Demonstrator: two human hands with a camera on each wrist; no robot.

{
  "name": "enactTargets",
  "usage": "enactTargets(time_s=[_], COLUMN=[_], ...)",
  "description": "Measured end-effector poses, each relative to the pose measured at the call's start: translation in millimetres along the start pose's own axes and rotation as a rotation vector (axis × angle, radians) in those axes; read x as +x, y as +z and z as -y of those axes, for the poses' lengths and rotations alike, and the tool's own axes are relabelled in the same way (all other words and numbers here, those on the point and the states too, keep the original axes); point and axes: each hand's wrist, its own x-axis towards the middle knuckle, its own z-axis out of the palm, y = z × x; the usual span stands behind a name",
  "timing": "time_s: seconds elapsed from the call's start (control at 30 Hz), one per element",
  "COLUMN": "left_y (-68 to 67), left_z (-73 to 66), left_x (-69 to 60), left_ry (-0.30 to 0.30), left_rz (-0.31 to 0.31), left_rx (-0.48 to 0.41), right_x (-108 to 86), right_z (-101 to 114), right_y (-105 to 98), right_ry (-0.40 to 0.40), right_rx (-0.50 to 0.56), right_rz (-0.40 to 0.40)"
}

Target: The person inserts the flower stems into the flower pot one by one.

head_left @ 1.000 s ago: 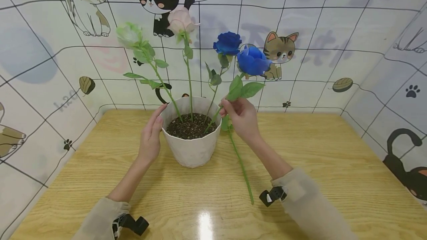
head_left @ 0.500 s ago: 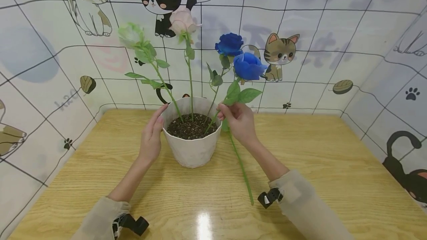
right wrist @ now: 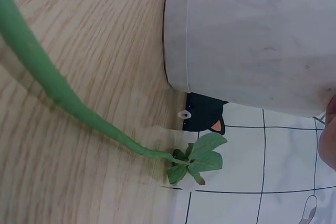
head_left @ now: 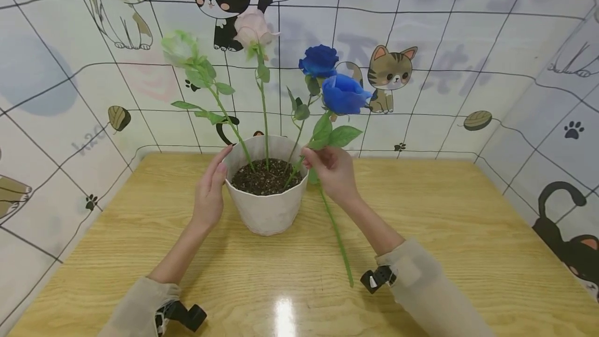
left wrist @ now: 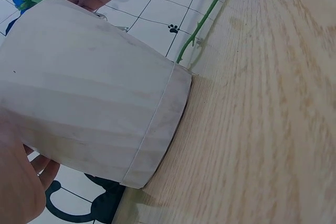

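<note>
A white pot (head_left: 265, 215) of dark soil (head_left: 262, 178) holds a pale green rose (head_left: 180, 48), a pink rose (head_left: 254, 27) and a dark blue rose (head_left: 318, 60). My right hand (head_left: 338, 176) pinches the stem of a brighter blue rose (head_left: 345, 94), which slants into the soil at the pot's right side. My left hand (head_left: 209, 196) rests straight-fingered against the pot's left wall; its fingers also show beside the pot in the left wrist view. In the right wrist view only a bit of my right hand (right wrist: 328, 140) appears at the edge.
Right of the pot, another green stem (head_left: 338, 238) lies on the wooden table (head_left: 444, 233), its leaves (right wrist: 197, 160) near the wall; its top is hidden behind my right hand. A cat-patterned backdrop (head_left: 435, 92) stands behind and at both sides.
My right hand has moved slightly left and down, and the brighter blue rose has shifted left and a little lower with it. My left hand stays against the pot.
</note>
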Motion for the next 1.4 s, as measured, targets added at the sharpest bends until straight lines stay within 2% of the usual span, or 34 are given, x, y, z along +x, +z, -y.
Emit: enactTargets(time_s=[0.2,0.43,0.63,0.73,0.9,1.03,1.23,1.4], left_y=[1.9,0.9,1.0,1.2,0.4,-1.1,-1.4,-0.9], left_z=[-1.1,-1.3,-1.7,-1.7,-2.5,-3.6,-2.9,-3.0], left_x=[1.1,-0.7,-0.8,-0.6,-1.1,-1.9,-2.2,-1.4], left_ry=[-0.002,-0.029,-0.023,-0.019,-0.032,-0.044,-0.049,-0.044], left_rz=[-0.003,-0.001,-0.006,-0.004,0.006,0.011,0.009,0.009], left_rx=[-0.004,-0.002,-0.011,-0.016,-0.015,-0.006,-0.003,-0.002], right_x=[-0.2,-0.2,2.2,2.3,0.7,-1.0,-2.1,-4.3], right_z=[-4,-6,-6,-6,-4,-2,2,0], right_y=[4,5,4,3,5,6,1,-5], right_ry=[-0.067,-0.118,-0.142,-0.105,-0.003,0.067,0.112,0.142], right_rx=[-0.057,-0.020,0.003,-0.008,-0.028,0.010,0.061,0.043], right_rz=[0.004,0.039,0.066,0.064,0.013,-0.008,0.016,-0.015])
